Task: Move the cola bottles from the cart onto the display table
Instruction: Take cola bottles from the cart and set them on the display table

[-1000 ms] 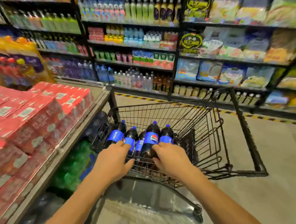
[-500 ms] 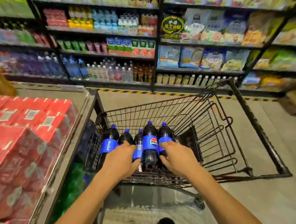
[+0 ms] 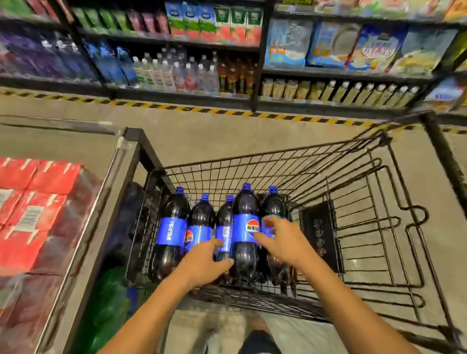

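Left of frame I see red shrink-wrapped packs, green bottles below at lower left. Striped hazard tape crosses concrete floor. Top: juice cartons centre, snack bags right, blurred.

Both your arms out forward, hands low and near each other.
Your left hand palm down, fingers loosely spread forward; your right hand a bit farther ahead, fingers extended; arms bare.
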Tool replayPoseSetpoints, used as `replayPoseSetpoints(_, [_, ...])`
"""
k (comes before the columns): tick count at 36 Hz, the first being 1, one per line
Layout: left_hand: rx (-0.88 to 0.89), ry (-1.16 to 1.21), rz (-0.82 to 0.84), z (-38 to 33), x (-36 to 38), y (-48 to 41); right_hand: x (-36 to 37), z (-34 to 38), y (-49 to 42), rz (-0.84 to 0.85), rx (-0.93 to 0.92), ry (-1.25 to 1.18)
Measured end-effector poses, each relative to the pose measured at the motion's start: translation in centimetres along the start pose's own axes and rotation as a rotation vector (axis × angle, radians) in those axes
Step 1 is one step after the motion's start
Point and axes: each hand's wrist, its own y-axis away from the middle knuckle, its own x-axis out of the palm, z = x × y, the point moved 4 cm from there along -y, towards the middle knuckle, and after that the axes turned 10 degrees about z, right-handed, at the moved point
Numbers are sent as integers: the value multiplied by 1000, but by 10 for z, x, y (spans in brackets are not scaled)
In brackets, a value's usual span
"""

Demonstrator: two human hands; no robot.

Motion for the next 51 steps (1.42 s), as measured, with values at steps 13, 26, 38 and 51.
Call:
replayPoseSetpoints(13, [-234,557,88,18,18,-131,-8,-52,-182,94,307,-551])
replayPoseSetpoints(26, [-327,729,113,38,74,-201,27,-64,-263,226,303,-615])
replayPoseSetpoints(38, [-337,542,8,32,76,-211,41,-64,-303,278,416,-364])
replayPoseSetpoints(51, [-302,561,-156,31,58,-172,33,-43,-262,149,369,-738])
